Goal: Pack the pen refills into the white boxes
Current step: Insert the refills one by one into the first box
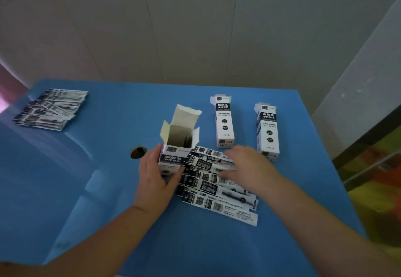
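Note:
My left hand (155,179) grips an upright white box (174,153) whose top flaps stand open; the inside looks empty. Beside it on the blue table lies a fanned pile of pen refill packets (219,190), black and white with barcodes. My right hand (247,168) rests flat on top of that pile, fingers spread toward the box. Two more white boxes stand behind: one (224,122) at centre right, another (268,133) further right, just beyond my right hand.
A second stack of refill packets (51,108) lies at the table's far left corner. A round hole (137,152) is cut in the blue table top (108,190) left of the held box. A wall runs behind; the table's right edge drops off near colourful objects.

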